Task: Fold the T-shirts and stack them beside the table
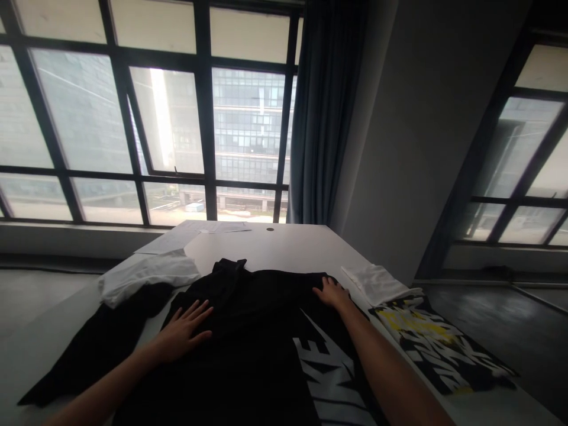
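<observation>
A black T-shirt [252, 331] with large grey lettering lies spread on the white table [284, 245], and its lower part runs out of view at the bottom. My left hand [181, 331] rests palm down on the shirt's left side, fingers spread. Near the far right corner of the cloth, my right hand [332, 291] lies flat with its fingers apart. Neither hand grips anything. The far left part of the shirt is bunched up a little.
On the left lie a white garment [148, 273] and a black garment [102, 337]. To the right are a folded white cloth [377, 283] and a black, yellow and white patterned garment [437, 343]. Papers [166, 239] lie at the table's far left, before the windows.
</observation>
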{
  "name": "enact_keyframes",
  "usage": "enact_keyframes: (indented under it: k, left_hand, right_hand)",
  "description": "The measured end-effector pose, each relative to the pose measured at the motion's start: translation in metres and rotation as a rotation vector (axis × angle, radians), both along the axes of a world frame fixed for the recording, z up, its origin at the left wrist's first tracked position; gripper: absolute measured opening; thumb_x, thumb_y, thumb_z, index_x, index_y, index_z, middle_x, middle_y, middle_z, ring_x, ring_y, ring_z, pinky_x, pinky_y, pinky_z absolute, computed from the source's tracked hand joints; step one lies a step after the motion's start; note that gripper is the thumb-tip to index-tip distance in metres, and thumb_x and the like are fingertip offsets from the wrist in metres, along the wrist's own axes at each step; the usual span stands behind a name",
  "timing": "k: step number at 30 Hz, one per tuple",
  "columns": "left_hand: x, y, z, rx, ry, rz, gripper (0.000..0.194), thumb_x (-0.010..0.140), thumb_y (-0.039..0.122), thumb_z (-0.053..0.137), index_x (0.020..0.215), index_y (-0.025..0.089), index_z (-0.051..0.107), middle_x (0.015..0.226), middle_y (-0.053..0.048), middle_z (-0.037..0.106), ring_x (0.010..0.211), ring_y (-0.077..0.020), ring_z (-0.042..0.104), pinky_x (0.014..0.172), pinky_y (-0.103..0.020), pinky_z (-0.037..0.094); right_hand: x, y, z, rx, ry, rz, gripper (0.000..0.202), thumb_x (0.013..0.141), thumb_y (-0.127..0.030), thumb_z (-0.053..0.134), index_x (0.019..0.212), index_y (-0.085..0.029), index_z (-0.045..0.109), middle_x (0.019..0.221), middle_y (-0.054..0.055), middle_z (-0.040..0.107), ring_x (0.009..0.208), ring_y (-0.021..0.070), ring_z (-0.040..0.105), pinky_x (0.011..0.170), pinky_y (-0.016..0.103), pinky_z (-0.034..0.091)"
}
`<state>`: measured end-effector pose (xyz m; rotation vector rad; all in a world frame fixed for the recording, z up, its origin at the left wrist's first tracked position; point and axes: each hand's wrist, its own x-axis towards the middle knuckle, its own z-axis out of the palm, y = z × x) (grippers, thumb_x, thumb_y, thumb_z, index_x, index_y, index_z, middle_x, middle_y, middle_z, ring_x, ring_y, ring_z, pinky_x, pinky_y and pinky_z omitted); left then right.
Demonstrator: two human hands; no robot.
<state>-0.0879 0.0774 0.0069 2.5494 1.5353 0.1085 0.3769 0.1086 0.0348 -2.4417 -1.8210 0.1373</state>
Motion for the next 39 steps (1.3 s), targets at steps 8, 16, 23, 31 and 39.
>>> enact_keyframes:
  k: [8, 16, 23, 31, 39]
  left_hand:
    - [-0.028, -0.045, 0.015, 0.256, -0.07, 0.248, 0.053, 0.09, 0.055, 0.039, 0.118, 0.025, 0.072, 0.134, -0.008, 0.064, 0.12, -0.0315, 0.061, 0.102, -0.044, 0.047]
    - [-0.063, -0.081, 0.036, -0.099, -0.046, 0.426, 0.062, 0.069, 0.067, 0.058, 0.107, 0.018, 0.071, 0.118, -0.016, 0.065, 0.106, -0.0353, 0.064, 0.082, -0.043, 0.05]
    - [-0.025, -0.083, 0.019, -0.163, -0.526, 0.27, 0.037, 0.072, 0.056, 0.057, 0.077, 0.02, 0.065, 0.088, -0.006, 0.067, 0.078, -0.0233, 0.064, 0.073, -0.034, 0.049]
    - [-0.035, -0.07, 0.026, -0.33, -1.417, 0.554, 0.046, 0.064, 0.056, 0.075, 0.087, 0.019, 0.061, 0.069, 0.001, 0.064, 0.061, -0.0174, 0.063, 0.056, -0.028, 0.052]
    - [-0.058, -0.07, 0.021, -0.429, -1.329, 0.471, 0.069, 0.064, 0.054, 0.079, 0.12, 0.02, 0.059, 0.068, -0.001, 0.068, 0.065, -0.0222, 0.068, 0.064, -0.034, 0.057]
  right_hand:
    - [-0.019, -0.023, -0.02, 0.071, -0.03, 0.326, 0.059, 0.093, -0.042, 0.051, 0.148, -0.021, 0.044, 0.158, 0.016, 0.033, 0.147, 0.0356, 0.026, 0.115, 0.058, 0.02]
    - [-0.027, -0.032, -0.027, -0.108, 0.03, 0.171, 0.074, 0.094, -0.068, 0.026, 0.156, -0.029, 0.025, 0.166, 0.005, 0.013, 0.151, 0.0372, 0.008, 0.113, 0.068, 0.013]
    - [-0.041, -0.027, -0.018, 0.025, -0.121, 0.135, 0.063, 0.1, -0.054, 0.027, 0.15, -0.019, 0.041, 0.157, 0.014, 0.035, 0.143, 0.0394, 0.028, 0.114, 0.061, 0.015]
    - [-0.108, -0.06, -0.005, -0.186, 0.141, 0.325, 0.082, 0.088, -0.07, 0.044, 0.156, -0.026, 0.029, 0.164, 0.011, 0.02, 0.148, 0.0418, 0.016, 0.115, 0.058, 0.019]
    - [-0.061, -0.072, -0.01, -0.033, 0.254, 0.521, 0.07, 0.091, -0.048, 0.05, 0.151, -0.015, 0.039, 0.16, 0.015, 0.029, 0.147, 0.0273, 0.028, 0.12, 0.041, 0.023]
